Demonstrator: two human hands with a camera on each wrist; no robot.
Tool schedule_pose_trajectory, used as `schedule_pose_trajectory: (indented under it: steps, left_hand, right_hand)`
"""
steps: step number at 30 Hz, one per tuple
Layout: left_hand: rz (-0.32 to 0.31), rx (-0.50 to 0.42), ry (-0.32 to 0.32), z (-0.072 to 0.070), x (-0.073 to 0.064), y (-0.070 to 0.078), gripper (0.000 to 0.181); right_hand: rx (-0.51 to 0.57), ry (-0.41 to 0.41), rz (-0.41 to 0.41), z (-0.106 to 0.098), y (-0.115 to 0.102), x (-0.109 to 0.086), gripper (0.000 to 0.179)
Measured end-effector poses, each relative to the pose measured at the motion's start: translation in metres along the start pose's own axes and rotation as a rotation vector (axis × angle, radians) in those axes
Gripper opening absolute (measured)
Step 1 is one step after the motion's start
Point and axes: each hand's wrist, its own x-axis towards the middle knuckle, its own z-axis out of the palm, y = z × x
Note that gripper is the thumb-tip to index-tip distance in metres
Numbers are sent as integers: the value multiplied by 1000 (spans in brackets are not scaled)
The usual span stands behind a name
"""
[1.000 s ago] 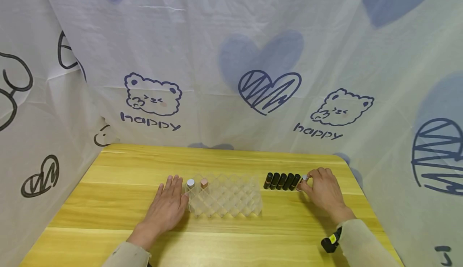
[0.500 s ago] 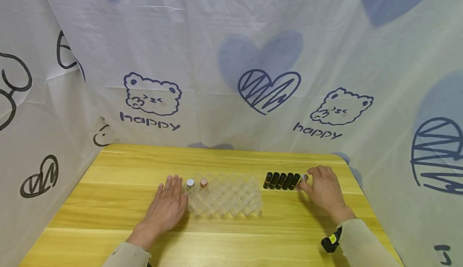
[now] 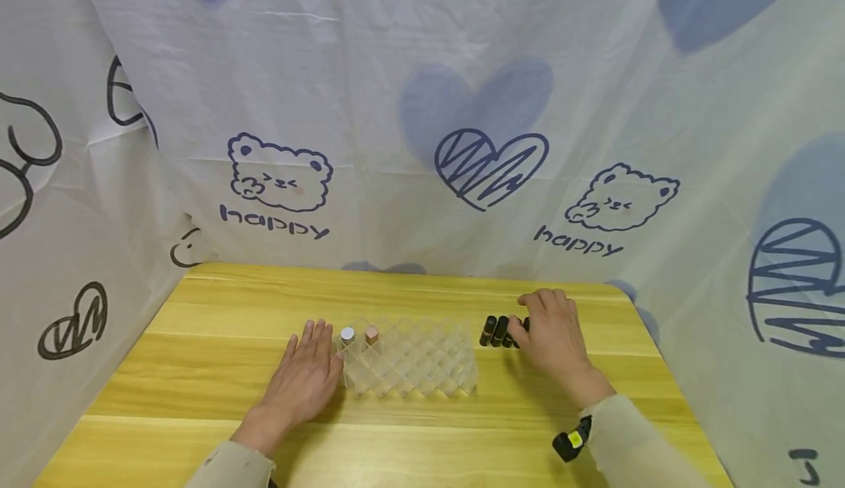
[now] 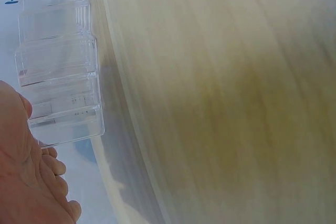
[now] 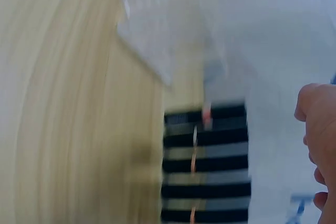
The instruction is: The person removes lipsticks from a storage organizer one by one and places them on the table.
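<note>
My left hand (image 3: 300,378) lies flat with its fingers straight, its thumb against the left end of a clear plastic lipstick organizer (image 3: 409,363). A silver-capped lipstick (image 3: 347,335) and a rose-gold-capped lipstick (image 3: 372,335) stand in its back left compartments. My right hand (image 3: 554,334) hovers over the row of black lipsticks (image 3: 489,331), thumb and fingers bent into a pinch. The silver-topped lipstick it gripped is hidden from the head view. In the right wrist view several black lipsticks (image 5: 206,164) stand in a row, with the right hand (image 5: 321,135) at the right edge.
Under everything is a wooden table (image 3: 409,444) with a yellow grain. A white cloth (image 3: 376,106) printed with hearts and bears hangs behind it and along both sides.
My right hand has moved left and up from the right end of the row, now covering part of the black lipsticks. My left hand has stayed in place.
</note>
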Motion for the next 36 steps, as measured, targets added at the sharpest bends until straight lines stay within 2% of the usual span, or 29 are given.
schedule_pose_trajectory:
  steps: [10,18,26,33,36]
  left_hand:
    - [16,50,18,-1,0,0,64]
    - [5,46,10,-3,0,0,64]
    - [-7,24,-10,-2,1,0,65]
    - [-9,36,-3,0,1,-2,64]
    - [-10,40,-7,-1,0,-3,64]
  right_hand:
    - [67,12,-193,25,-88,22,23]
    - [82,-21,-267,45,-143,40,22]
    - [63,-109,-267,66,-171,46,25]
    - [45,-216,-240,80,-182,48,34]
    - [31,-229,-237,84,-185,49,32]
